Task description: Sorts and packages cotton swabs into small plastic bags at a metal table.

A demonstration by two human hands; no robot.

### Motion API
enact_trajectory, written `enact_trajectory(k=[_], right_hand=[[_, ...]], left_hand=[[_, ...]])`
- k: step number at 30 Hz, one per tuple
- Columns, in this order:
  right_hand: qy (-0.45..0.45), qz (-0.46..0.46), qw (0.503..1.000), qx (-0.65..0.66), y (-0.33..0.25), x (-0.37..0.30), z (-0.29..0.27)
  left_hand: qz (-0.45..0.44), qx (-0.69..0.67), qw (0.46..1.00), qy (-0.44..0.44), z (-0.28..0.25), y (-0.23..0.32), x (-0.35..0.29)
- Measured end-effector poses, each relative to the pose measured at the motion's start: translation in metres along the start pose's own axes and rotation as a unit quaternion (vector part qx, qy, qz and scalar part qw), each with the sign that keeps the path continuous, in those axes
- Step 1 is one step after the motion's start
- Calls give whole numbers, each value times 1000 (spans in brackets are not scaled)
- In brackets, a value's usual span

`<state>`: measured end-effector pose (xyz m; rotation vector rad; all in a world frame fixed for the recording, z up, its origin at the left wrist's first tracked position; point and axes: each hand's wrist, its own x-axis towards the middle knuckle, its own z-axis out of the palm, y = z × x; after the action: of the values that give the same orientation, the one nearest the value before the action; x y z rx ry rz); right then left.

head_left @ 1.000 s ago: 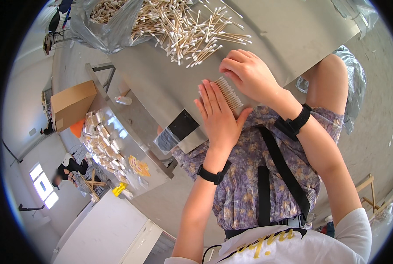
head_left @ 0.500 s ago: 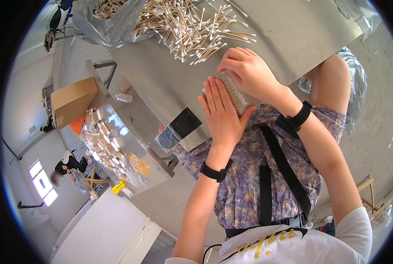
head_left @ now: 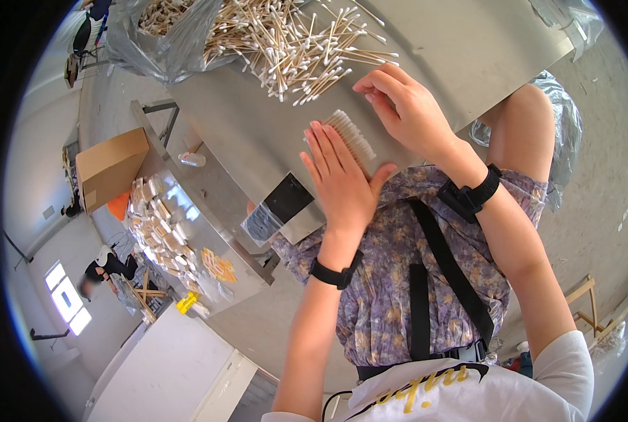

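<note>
A neat row of cotton swabs (head_left: 354,135) lies side by side on the metal table, white tips in line along its edge. My left hand (head_left: 338,179) rests flat against this row, fingers stretched and thumb out, covering part of it. Whether a clear case holds the row I cannot tell. Raised just right of the row is my right hand (head_left: 414,116), its fingers loosely bent and apart from the thumb, with nothing visible between them. Beyond both hands spreads a loose heap of wooden-stick cotton swabs (head_left: 286,49).
A grey plastic bag (head_left: 166,53) of swabs lies at the far left of the metal table (head_left: 454,56). A black pad (head_left: 289,197) sits at the table's near-left edge. Left stand a cardboard box (head_left: 113,165) and a side table with many small packs (head_left: 162,225). A person (head_left: 110,267) is farther off.
My right hand has come away from the swab row, lifting and loosening its fingers. More of the row's white tips show. My left hand stays on the row, slightly farther left in view.
</note>
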<state>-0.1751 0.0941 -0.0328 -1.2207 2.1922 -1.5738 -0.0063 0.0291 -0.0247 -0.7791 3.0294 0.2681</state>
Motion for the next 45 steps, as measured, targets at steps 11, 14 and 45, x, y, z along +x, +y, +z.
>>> enact_trajectory(k=[11, 14, 45], right_hand=[[-57, -19, 998, 21, 2, -3, -4], [-110, -63, 992, -5, 3, -4, -7], [-157, -58, 986, 6, 6, -6, -4]], left_hand=[[-14, 18, 1000, 14, 1, -11, 15], [-23, 10, 999, 32, 5, -8, 12], [-25, -18, 995, 95, 11, -5, 12]])
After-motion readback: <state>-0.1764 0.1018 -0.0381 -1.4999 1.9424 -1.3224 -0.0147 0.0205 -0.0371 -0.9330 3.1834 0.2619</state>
